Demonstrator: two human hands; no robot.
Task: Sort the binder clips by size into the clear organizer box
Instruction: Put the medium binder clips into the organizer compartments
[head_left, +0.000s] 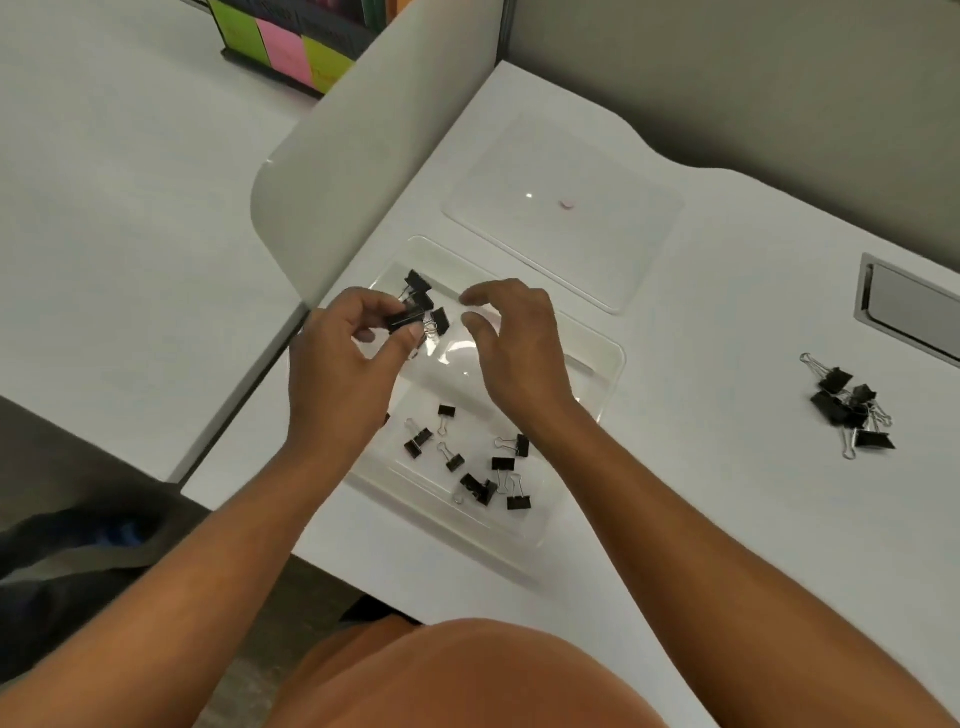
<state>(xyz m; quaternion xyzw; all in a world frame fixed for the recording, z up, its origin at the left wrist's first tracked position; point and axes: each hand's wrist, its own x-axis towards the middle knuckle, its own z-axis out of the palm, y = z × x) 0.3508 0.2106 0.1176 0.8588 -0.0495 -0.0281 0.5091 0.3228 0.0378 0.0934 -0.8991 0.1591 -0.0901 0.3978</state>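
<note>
My left hand (343, 364) pinches a black clip (405, 318) above the clear box (605, 364); my right hand (514, 343) hovers beside it, fingers spread.

The box (608, 358) under both hands is clear, glossy plastic, and so is its lid (613, 249) beyond the right hand (519, 353). The clips (467, 467) below the wrists are matt black with shiny wire handles. The desk (727, 519) looks smooth, matt white.

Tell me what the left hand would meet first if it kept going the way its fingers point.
Probably the larger binder clips in the organizer box's far compartment, just beyond the left hand; depth is unclear from this view.
</note>
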